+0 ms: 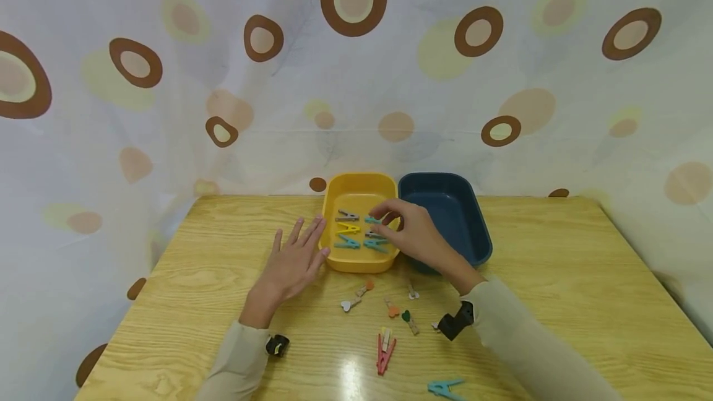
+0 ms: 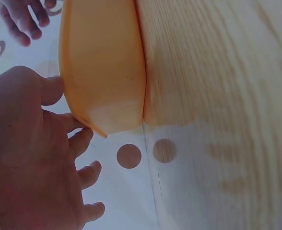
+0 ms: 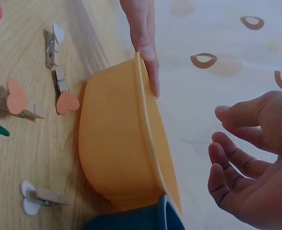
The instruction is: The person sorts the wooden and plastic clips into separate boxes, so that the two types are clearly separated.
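Observation:
Two columns of plastic clothespins lie in the yellow tray (image 1: 359,267): a grey clothespin (image 1: 348,216), a yellow clothespin (image 1: 348,228) and a blue clothespin (image 1: 348,242) at left, more at right. Over the right column hovers my right hand (image 1: 416,232), fingers bent and thumb apart. Nothing shows between its fingers in the right wrist view, and it partly hides a light-blue clothespin (image 1: 371,219). My left hand (image 1: 289,265) rests with extended fingers against the tray's left rim; thumb and fingertips touch that edge in the left wrist view.
A dark blue tray (image 1: 445,215) stands against the yellow one's right side. In front lie several small wooden clothespins with hearts, such as a green-heart clothespin (image 1: 410,322), plus a red clothespin (image 1: 384,357) and a light-blue clothespin (image 1: 445,388). A patterned curtain (image 1: 356,91) hangs behind.

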Demonstrator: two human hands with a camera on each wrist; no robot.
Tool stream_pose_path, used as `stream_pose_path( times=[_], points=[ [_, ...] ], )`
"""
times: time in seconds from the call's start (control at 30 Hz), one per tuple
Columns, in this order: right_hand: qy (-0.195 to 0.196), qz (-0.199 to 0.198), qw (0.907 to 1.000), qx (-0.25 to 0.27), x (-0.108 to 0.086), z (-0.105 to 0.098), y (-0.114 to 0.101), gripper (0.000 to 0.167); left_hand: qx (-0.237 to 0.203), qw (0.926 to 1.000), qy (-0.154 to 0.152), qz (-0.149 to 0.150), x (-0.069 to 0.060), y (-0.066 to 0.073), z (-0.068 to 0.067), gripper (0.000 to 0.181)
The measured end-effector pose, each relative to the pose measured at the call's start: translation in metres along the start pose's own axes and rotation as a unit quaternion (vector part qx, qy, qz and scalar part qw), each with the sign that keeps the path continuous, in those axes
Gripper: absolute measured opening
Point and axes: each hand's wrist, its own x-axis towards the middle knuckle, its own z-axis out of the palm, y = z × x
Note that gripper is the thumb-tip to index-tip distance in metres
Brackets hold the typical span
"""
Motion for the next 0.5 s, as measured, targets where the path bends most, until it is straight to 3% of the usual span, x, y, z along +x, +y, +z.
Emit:
stream_pose_path(
  times=[0.3, 0.5],
  points=[
    [0.027, 0.014, 0.9995, 0.013, -0.034, -0.003, 0.007, 0.021, 0.001, 1.0, 0.005, 0.004, 0.0, -0.001, 0.001, 0.064],
    [0.046, 0.003, 0.9988, 0.014, -0.052, -0.005, 0.011, 0.021, -0.005, 0.9999, 0.008, 0.005, 0.0, -0.001, 0.002, 0.064]
  ],
)
